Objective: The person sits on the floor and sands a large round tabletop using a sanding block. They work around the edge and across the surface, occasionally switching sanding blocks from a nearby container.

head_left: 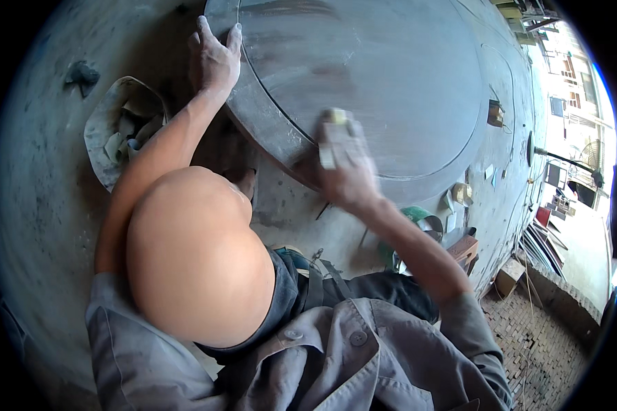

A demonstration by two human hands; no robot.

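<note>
A large round grey slab (418,89) with a dark groove near its rim fills the upper middle. My left hand (216,61) grips its left edge, the thumb over the top and the other fingers along the outside of the rim. My right hand (349,168) is smeared by motion over the slab's near part. Its fingers are wrapped round a small pale block (328,155), which looks like a sanding block pressed to the surface. Paler dusty streaks and darker smudges mark the slab. My bare left knee (192,253) rises between my arms.
An open pale sack (99,147) with scraps inside stands left of my left forearm. A dark crumpled lump (82,77) lies farther left. Right of the slab are a small brown box (495,113), a green roll (415,216) and a reddish brick-like block (463,251). A fan (587,154) stands beyond.
</note>
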